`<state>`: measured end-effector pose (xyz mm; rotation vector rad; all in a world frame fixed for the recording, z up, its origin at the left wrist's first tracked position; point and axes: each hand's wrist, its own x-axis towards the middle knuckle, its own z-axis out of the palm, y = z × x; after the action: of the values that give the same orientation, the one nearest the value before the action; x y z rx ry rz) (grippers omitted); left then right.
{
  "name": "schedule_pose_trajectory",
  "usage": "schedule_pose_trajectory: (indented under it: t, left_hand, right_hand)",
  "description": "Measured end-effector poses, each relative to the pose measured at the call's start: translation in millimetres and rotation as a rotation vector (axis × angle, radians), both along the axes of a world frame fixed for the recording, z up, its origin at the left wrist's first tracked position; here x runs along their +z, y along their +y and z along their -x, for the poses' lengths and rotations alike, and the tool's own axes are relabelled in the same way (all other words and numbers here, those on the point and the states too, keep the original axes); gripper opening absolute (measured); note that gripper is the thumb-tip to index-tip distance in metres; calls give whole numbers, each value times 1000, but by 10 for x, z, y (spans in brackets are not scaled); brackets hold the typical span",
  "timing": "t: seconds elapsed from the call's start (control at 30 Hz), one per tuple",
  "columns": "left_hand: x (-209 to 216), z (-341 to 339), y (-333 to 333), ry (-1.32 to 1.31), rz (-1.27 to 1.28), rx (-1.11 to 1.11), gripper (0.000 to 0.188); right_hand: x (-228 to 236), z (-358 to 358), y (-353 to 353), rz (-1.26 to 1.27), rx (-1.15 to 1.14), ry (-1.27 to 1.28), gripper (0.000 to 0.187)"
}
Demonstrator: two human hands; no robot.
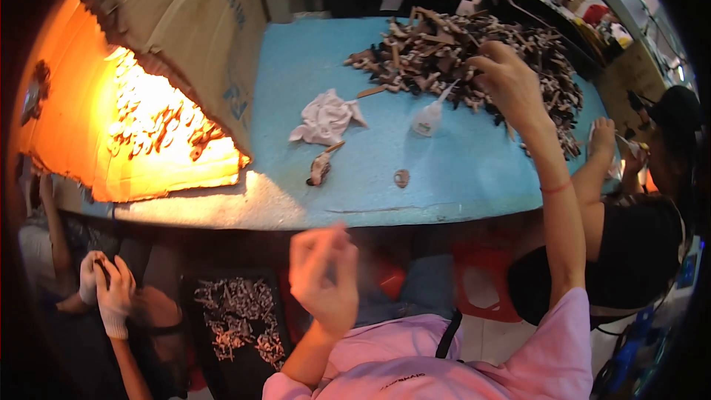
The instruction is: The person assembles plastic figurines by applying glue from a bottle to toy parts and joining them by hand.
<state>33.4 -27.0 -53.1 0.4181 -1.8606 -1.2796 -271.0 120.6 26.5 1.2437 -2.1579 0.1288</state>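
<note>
The heap of small pieces (400, 52), mixed brown, black and off-white, lies on the far right of the blue tabletop (296, 52). Right hand (511, 81), over it, has bent fingers; its grip cannot be told. Left hand (324, 278) is blurred, fingers curled, contents indiscernible. Bottle (427, 118) and white cloth (326, 117) lie nearer; a cardboard screen (200, 22) partly blocks glare-washed pieces (148, 115).

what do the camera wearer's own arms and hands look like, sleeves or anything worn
The left hand, blurred, and right hand are both ungloved. The pink top has short sleeves, leaving the forearms bare. A thin red band circles the right forearm.
</note>
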Motion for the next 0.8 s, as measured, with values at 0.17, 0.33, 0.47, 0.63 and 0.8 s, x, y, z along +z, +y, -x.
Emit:
schedule_pose_trajectory:
  t: [0.17,0.33,0.47,0.63,0.8]
  left_hand:
    - [-6,318,-403,-165,416,253,44]
    - [-51,466,-545,-251,500,242,41]
    - [-85,559,-584,-289,531,200,34]
    - [-120,516,-616,-238,433,175,26]
    - [50,244,-465,-67,-220,-84,18]
  right_hand:
    - [39,-800,62,389,-4,-339,11]
    - [-361,-1333,58,491,76,-670,9]
    - [-428,-1452,-55,463,129,-784,9]
    - [-440,-1387,-199,433,175,-698,12]
    - [-658,-1292,-253,366,269,-645,16]
